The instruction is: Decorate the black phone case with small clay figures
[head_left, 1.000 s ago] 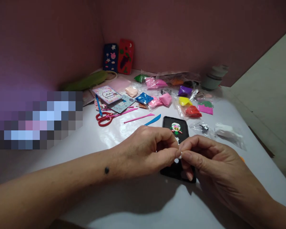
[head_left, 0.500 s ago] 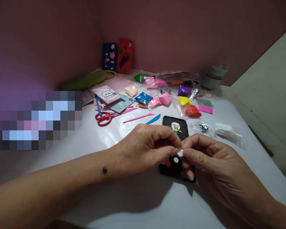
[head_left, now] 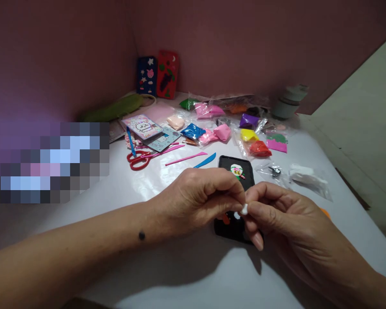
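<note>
Between the fingertips of both hands is a small piece of white modelling clay [head_left: 245, 209]. My left hand [head_left: 209, 195] pinches it from the left, thumb against forefinger. From the right, my right hand [head_left: 276, 214] grips it the same way, its lower fingers curled beneath. Under the hands lies a black phone case [head_left: 234, 231], partly hidden by them. It bears a white, green and pink clay figure [head_left: 237, 171] near its top, with a white spot [head_left: 237, 215] and an orange shape [head_left: 226, 219] lower down.
Beyond the case lie a blue clay knife [head_left: 206, 160], a pink modelling tool [head_left: 185, 159] and red-handled scissors [head_left: 138, 160]. Several clay packets, among them a red one [head_left: 260, 149], spread behind. A bag of white clay [head_left: 310, 178] sits right; decorated cases [head_left: 167, 75] lean on the wall.
The white clay between my fingertips has changed shape slightly, looking narrower and more upright. My left fingers have closed in a little. An orange bit now shows behind my right hand.
</note>
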`<state>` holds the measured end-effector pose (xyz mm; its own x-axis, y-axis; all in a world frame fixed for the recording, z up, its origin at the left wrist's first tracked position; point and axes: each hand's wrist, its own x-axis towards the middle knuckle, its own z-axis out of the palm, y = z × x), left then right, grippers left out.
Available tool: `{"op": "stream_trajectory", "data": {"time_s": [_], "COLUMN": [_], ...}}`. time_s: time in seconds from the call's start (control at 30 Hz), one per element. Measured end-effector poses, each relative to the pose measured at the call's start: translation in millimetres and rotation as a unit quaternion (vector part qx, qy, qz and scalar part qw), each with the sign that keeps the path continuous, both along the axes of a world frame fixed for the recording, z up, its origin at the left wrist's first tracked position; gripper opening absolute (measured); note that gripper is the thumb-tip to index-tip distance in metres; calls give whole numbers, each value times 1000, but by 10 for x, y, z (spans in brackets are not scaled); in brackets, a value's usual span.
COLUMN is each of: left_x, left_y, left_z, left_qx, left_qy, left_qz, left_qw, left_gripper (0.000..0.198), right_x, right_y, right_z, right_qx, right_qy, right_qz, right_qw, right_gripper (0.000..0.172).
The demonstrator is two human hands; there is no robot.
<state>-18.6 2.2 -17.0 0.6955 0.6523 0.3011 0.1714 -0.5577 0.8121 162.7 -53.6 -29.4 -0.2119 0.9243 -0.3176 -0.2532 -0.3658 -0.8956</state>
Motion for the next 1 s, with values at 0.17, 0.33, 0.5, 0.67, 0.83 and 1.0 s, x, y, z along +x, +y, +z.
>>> {"op": "stream_trajectory", "data": {"time_s": [0.17, 0.33, 0.5, 0.67, 0.83, 1.0], "left_x": [-3, 3, 27, 35, 31, -14], "left_y": [1, -12, -40, -59, -28, -9], "left_z": [4, 56, 29, 24, 67, 97], "left_qx": [-49, -246, -328, -345, -375, -375], "left_qy": [5, 13, 18, 22, 33, 65], "left_qz": [-5, 14, 9, 7, -5, -23], "left_qw": [999, 969, 944, 938, 926, 924], "left_gripper": [8, 11, 16, 11, 10, 9], "right_x": [3, -3, -4, -4, 25, 25], "right_y": [-4, -11, -26, -35, -39, -46], "right_z": [-1, 8, -15, -21, -7, 14], "right_qx": [-2, 6, 21, 16, 36, 63], "right_qy": [-1, -11, -41, -44, -73, -136], "right_qz": [-4, -27, -37, -19, -10, 2], "right_qw": [1000, 1000, 998, 999, 997, 989], "right_gripper": [15, 15, 12, 11, 10, 10]}}
